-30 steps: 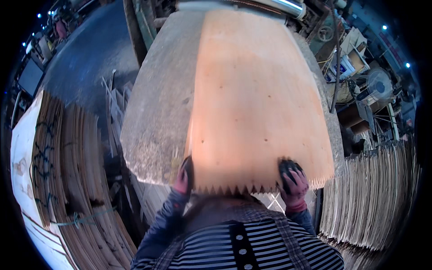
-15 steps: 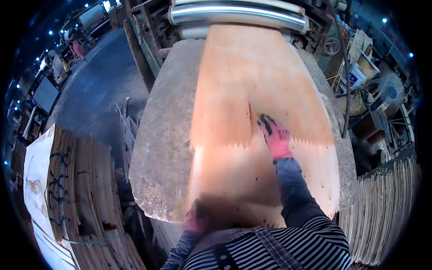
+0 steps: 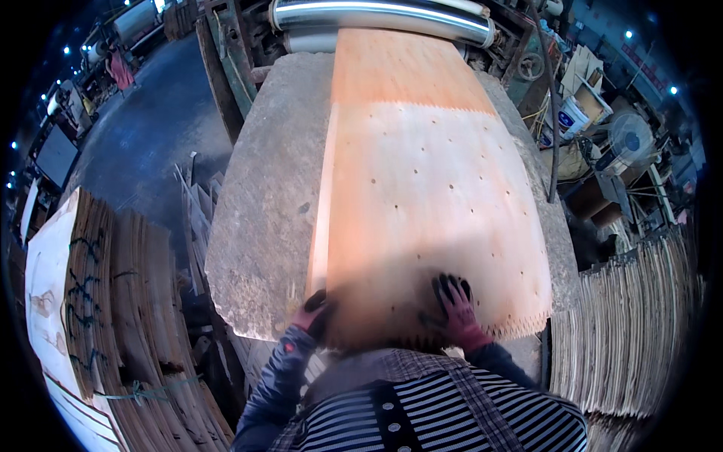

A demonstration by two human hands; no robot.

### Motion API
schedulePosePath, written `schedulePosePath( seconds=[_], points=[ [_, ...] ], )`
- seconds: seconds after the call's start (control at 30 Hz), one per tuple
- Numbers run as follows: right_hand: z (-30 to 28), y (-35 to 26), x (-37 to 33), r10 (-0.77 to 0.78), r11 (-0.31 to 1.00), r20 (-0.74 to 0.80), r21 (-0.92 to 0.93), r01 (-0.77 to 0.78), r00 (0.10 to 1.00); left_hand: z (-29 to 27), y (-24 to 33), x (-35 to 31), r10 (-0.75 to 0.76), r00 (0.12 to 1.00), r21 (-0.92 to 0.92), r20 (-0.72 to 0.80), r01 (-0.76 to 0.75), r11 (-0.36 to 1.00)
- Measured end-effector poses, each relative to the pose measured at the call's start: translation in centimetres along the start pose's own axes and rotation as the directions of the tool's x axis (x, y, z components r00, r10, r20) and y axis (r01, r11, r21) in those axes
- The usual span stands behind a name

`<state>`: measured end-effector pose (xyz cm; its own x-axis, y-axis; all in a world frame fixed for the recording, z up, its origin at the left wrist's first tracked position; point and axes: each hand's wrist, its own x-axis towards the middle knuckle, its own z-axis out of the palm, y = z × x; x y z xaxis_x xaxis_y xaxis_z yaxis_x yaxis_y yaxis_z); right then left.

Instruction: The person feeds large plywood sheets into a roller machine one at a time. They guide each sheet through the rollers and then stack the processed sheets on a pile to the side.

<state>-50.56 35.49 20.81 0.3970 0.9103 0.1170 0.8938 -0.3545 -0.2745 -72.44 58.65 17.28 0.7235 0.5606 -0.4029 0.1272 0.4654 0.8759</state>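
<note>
Wood veneer sheet (image 3: 425, 196) lies flat under both gloved hands' fingers (image 3: 450, 290).

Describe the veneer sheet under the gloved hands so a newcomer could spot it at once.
Find the big grey stone-like table in front of the shiny steel roller. On it lies the veneer sheet, pale orange wood, with the left hand and right hand at its near end. It alone has small round holes and a saw-toothed near edge.

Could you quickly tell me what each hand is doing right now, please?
Left hand: gripping the near left edge of the veneer sheet.
Right hand: open, fingers spread flat on the sheet.
</note>
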Motion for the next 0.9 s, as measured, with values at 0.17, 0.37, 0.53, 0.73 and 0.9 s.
schedulePosePath(
  seconds=[0.17, 0.37, 0.53, 0.73, 0.9],
  points=[
    [2.7, -0.7, -9.4, 0.017, 0.996, -0.013, -0.083, -0.018, 1.000, 3.3, 4.4, 0.1, 0.119, 0.980, 0.161, 0.161, -0.145, 0.976],
    [-2.1, -3.3, -11.2, 0.141, 0.989, -0.457, 0.029, -0.144, 0.878, 5.6, 12.2, -7.9, 0.225, 0.946, -0.112, 0.233, -0.204, 0.973],
    [-6.3, -8.0, -10.2, -0.125, 0.987, -0.348, -0.139, 0.081, 0.929, -0.1, 10.6, -10.4, 0.293, 0.947, -0.379, 0.129, -0.226, 0.898],
    [-5.4, -6.0, -1.7, -0.127, 0.991, -0.268, -0.070, 0.112, 0.955, -6.3, -0.5, -1.6, 0.502, 0.862, -0.080, -0.073, -0.507, 0.858],
    [-3.0, 0.0, 7.3, -0.163, 0.981, -0.302, -0.148, 0.122, 0.939, -4.9, -7.2, -0.9, 0.399, 0.915, 0.826, -0.065, -0.175, 0.536]
  ],
)
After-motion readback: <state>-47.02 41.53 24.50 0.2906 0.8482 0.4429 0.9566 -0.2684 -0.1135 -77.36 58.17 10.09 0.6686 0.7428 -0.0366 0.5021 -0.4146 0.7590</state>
